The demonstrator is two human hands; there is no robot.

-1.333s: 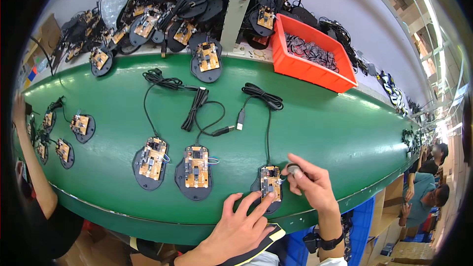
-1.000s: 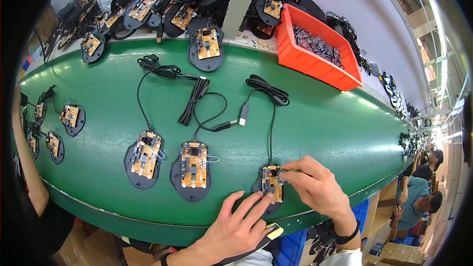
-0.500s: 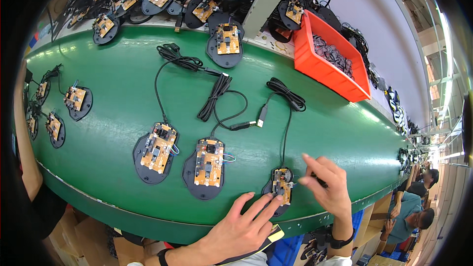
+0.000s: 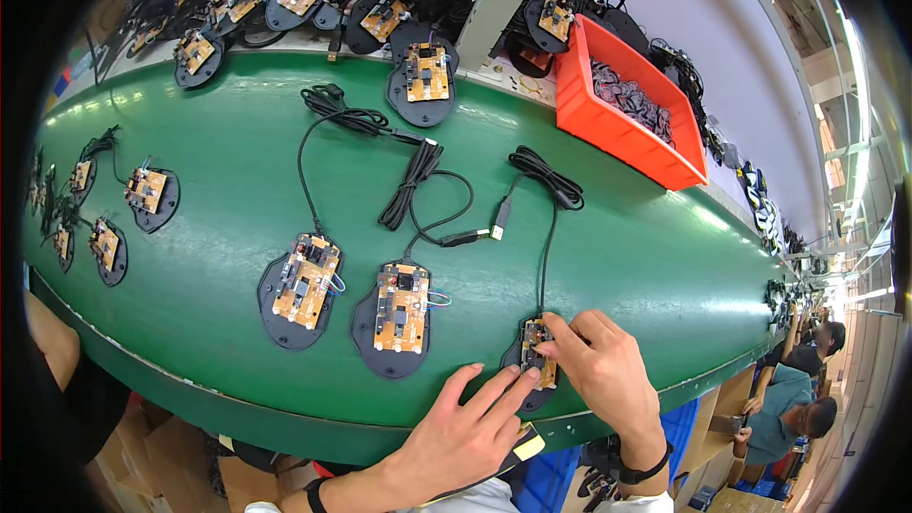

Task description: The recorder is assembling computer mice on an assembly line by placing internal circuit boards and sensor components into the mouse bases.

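Note:
A black mouse base with a tan circuit board lies in front of me near the belt's front edge, its cable running up to a tied black bundle. The stretched, parted fingers of my left hand rest their tips on the lower part of this board. My right hand curls over the board's upper right, fingers closed and thumb tip against it; whatever they pinch is hidden. To the left lie two similar mouse bases with boards, one near and one farther left, both cabled.
The green belt carries several more mouse bases at the left. Another mouse base lies by the metal post. An orange bin of small dark parts stands at the back right. Other people sit farther right.
My right hand has moved left and down from beside the mouse base onto its board, covering the scroll wheel. My left hand stays on the board. The arm at the far left has dropped lower.

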